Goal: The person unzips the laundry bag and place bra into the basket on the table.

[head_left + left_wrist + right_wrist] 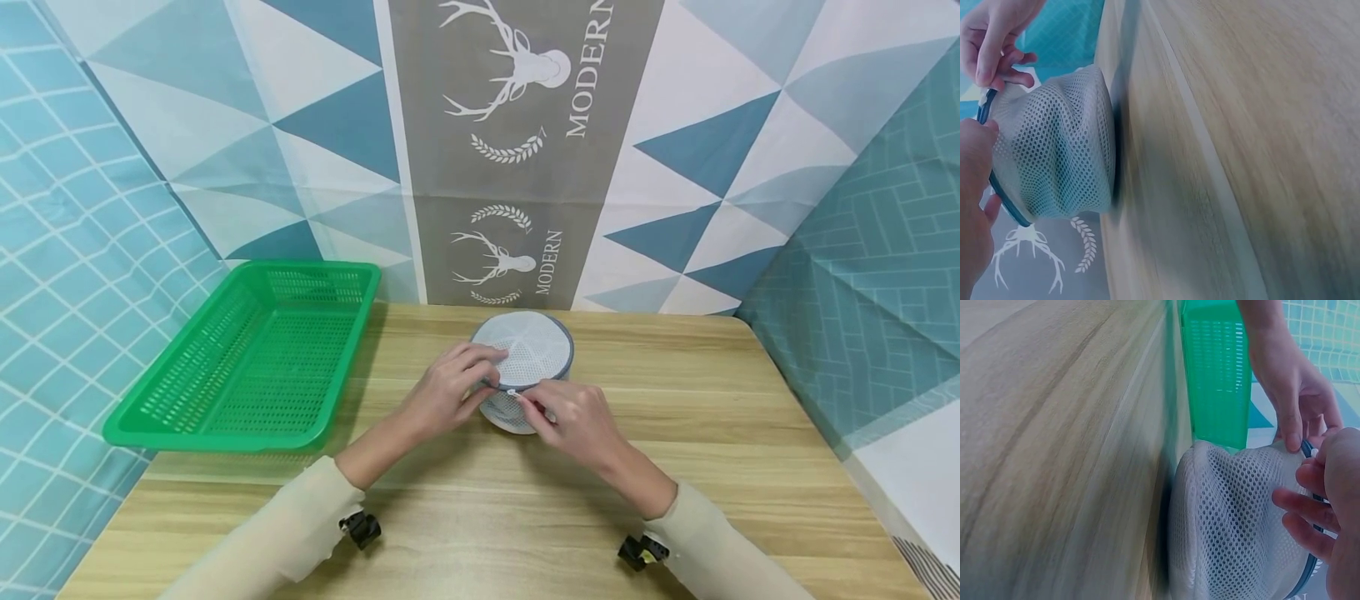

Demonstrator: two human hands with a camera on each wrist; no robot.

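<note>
Pinching the small white zipper pull [513, 392] between thumb and fingertips, the right hand [573, 417] works at the near side of a round white mesh bag [536, 343]. Its other fingers are curled loosely, close beside the mesh wall, as the right wrist view shows. The left hand [450, 385] grips the bag at its dark blue rim [572, 354], just to the left of the pull, with the thumb low on the side and the fingers reaching over the top panel. The two hands are near each other, the zipper between them.

The bag stands upright on the wooden desk [690, 408], towards the back and about midway across, its round top facing up and its mesh side creased (the wrist views show the folds best). Whether anything lies inside it, I cannot tell.

Well apart from the bag, at the left end of the desk, sits a green plastic basket [217, 442] with perforated walls and base. Behind the desk hangs a backdrop [637, 158] of blue, white and grey triangles, with a grey band printed with white deer heads and the word MODERN. Both forearms are in pale sleeves [270, 533], each with a small black device [361, 528] at the cuff.
</note>
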